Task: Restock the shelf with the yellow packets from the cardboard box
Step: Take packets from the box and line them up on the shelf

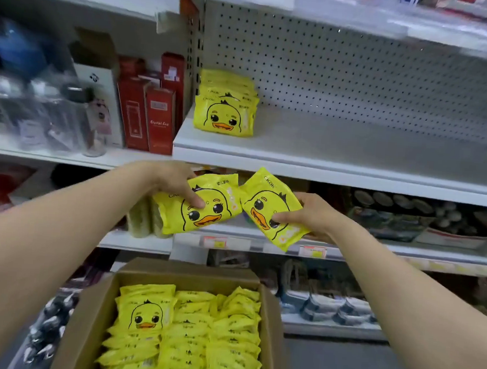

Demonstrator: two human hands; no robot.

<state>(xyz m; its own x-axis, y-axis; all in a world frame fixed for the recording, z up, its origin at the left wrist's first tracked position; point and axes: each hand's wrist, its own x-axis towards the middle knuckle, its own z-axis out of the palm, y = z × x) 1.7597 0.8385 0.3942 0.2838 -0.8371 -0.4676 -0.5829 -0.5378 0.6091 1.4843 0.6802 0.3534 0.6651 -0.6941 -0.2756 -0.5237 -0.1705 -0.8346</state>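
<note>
— Left hand [175, 183]?
— Curled round one yellow packet [208, 210], thumb on the duck face, raised before the shelf [356, 148] edge.
— Right hand [309, 217]?
— Pinching a second packet [264, 203], just beside the first. Below, in the cardboard box [93, 306], many more; at the shelf's left end, a small row [225, 110].

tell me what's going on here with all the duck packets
A person is restocking a shop shelf. The left hand grips one yellow duck packet and the right hand grips a second packet, both held up in front of the shelf edge. Below them, the open cardboard box is packed with more packets. A short row of the same packets already stands at the left end of the white shelf.
</note>
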